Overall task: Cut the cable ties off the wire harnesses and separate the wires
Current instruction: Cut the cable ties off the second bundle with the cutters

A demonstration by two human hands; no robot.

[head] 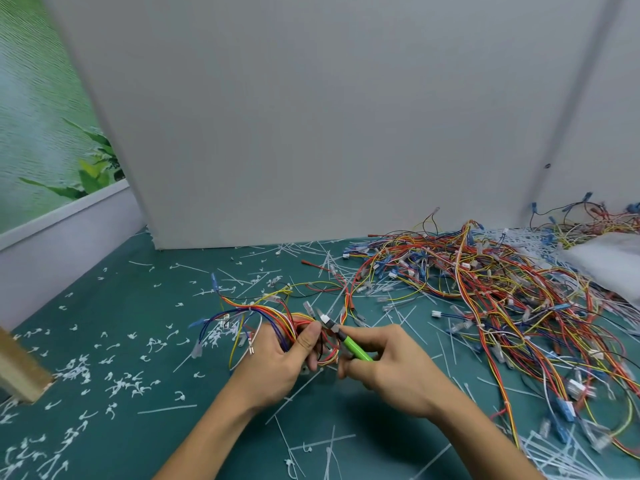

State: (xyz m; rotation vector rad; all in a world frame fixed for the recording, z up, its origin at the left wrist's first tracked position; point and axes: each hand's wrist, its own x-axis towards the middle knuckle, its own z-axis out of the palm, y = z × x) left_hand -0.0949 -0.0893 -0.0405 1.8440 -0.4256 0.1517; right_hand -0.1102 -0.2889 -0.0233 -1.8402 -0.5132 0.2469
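the wire harness sat low in the middle of the view, just above the green mat. it was a loose bunch of red, yellow, blue and black wires gripped in the left hand. the thumb pressed the bundle from above and the curled fingers closed beneath it. the wires could not be counted, since they crossed one another and the hand covered the gripped stretch.

the right hand clutched the green-handled cutters, fingers wrapped round the handles. the tool's dark head met the bundle just beside the left thumb, next to a white connector. the tip was small and blurred, so whether it had closed on a cable tie could not be told.

small cut tie ends littered the mat to the left, and long white tie strips lay crossed near the bottom edge. to the right spread a pile of harnesses, tangled and cut off by the frame's right side. a white soft bundle rested on its far part, half out of view and too vague to name.

a white panel stood upright behind everything. a wooden block jutted in at the left edge, only partly visible. both forearms ran out past the bottom edge.
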